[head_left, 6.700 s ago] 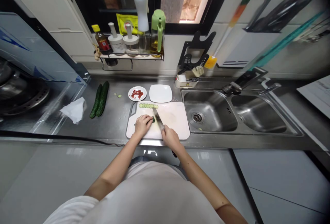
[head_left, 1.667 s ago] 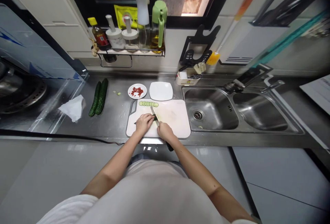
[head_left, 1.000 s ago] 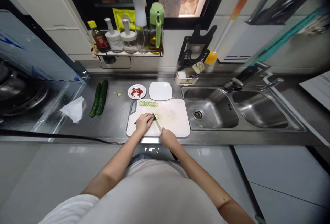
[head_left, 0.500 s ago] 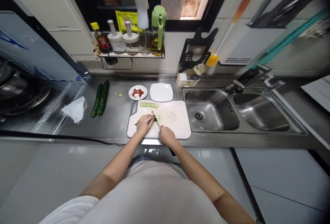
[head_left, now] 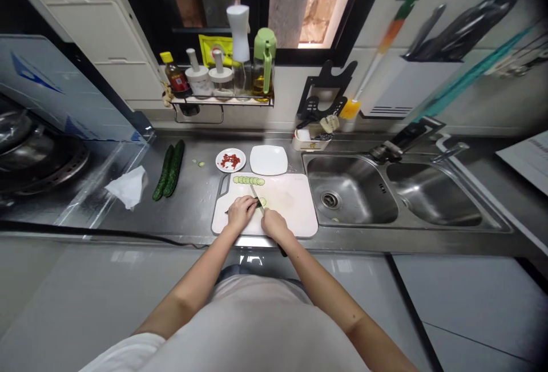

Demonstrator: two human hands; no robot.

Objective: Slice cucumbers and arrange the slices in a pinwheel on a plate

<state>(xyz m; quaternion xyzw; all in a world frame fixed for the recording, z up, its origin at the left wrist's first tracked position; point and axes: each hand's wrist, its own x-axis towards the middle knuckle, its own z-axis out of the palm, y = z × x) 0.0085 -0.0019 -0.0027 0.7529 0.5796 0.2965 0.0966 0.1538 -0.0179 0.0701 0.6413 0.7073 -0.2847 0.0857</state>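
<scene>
My left hand (head_left: 241, 211) is closed over a piece of cucumber (head_left: 258, 203) on the white cutting board (head_left: 295, 212), hiding most of it. My right hand (head_left: 274, 226) grips a knife (head_left: 256, 192), its blade pointing away from me and standing at the cucumber's right end. One pale slice (head_left: 262, 202) lies just right of the blade. Farther back on the board, a row of overlapping cucumber slices (head_left: 249, 180) runs along the upper left edge.
Behind the board stand a small plate of chopped red bits (head_left: 220, 167) and a square white plate (head_left: 269, 159). Two whole cucumbers (head_left: 173, 172) and a crumpled white tissue (head_left: 128, 187) lie left. A double sink (head_left: 351, 225) is at right, a stove (head_left: 64, 169) far left.
The view has tilted up a little, so everything sits slightly lower in the picture. The knife and both hands stay at the cucumber, with only slight movement.
</scene>
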